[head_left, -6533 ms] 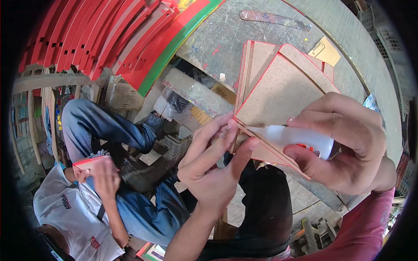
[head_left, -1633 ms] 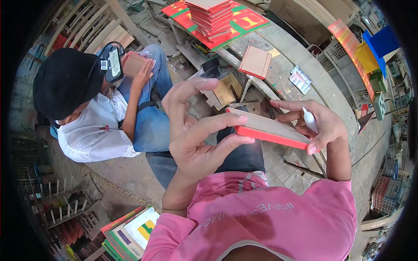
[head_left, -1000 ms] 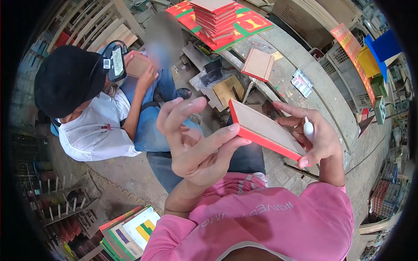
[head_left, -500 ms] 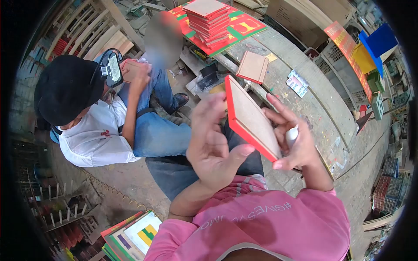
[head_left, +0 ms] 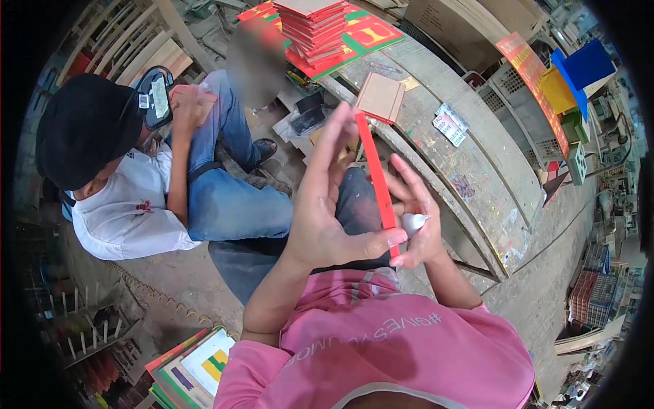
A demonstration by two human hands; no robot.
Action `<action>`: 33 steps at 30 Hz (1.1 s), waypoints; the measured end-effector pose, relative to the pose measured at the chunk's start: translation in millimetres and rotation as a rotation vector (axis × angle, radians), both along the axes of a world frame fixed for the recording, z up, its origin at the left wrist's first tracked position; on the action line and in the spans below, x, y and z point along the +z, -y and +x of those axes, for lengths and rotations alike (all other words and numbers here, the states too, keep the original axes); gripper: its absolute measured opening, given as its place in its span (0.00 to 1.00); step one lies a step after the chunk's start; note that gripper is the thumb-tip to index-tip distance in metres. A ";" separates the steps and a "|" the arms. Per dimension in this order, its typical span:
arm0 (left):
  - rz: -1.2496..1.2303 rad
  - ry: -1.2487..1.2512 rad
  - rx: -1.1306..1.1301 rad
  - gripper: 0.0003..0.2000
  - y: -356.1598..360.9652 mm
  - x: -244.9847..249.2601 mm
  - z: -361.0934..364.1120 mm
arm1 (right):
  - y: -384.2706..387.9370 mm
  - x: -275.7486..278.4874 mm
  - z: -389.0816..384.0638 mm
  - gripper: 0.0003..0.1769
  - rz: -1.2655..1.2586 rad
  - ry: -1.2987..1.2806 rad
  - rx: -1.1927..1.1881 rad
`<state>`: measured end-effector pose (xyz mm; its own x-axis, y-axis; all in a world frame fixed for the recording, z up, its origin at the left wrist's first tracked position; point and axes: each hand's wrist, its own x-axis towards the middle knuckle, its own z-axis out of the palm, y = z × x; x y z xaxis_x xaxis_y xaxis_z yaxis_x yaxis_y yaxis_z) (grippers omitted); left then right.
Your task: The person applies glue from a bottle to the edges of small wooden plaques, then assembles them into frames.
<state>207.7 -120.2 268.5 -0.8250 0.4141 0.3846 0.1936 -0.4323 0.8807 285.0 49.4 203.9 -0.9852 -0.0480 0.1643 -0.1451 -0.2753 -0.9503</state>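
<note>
A red-edged board (head_left: 376, 178) stands nearly edge-on between my hands. My left hand (head_left: 323, 211) is closed on it, with the thumb at the lower end and the fingers behind its upper part. My right hand (head_left: 419, 228) grips the lower part of the board and also has a small white bottle (head_left: 414, 223) with a pointed tip in its palm. Beyond them, a similar tan board (head_left: 381, 97) with red edges lies on the workbench (head_left: 477, 198). A tall stack of red-edged boards (head_left: 313, 34) rests on a red, green and yellow sheet.
A co-worker (head_left: 136, 177) in a white shirt and black cap sits at the left, holding a board. A printed label (head_left: 450, 125) lies on the bench. Painted panels (head_left: 197, 368) lean at the lower left. Crates (head_left: 507, 99) stand behind the bench.
The board has turned from showing its tan face to nearly edge-on. My left hand has closed in on it. The view has shifted, so the surroundings appear further left.
</note>
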 end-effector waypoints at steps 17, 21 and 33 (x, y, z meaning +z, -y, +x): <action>-0.058 0.429 -0.111 0.50 15.6 7.8 10.2 | -218.2 -155.5 -26.3 0.12 0.696 0.235 -1.105; -0.079 0.467 -0.145 0.50 16.6 8.3 10.9 | -245.6 -177.4 -16.3 0.15 1.082 0.141 -1.265; -0.117 0.477 -0.124 0.47 10.9 7.0 7.7 | -234.7 -165.2 -6.1 0.19 1.027 0.355 -1.252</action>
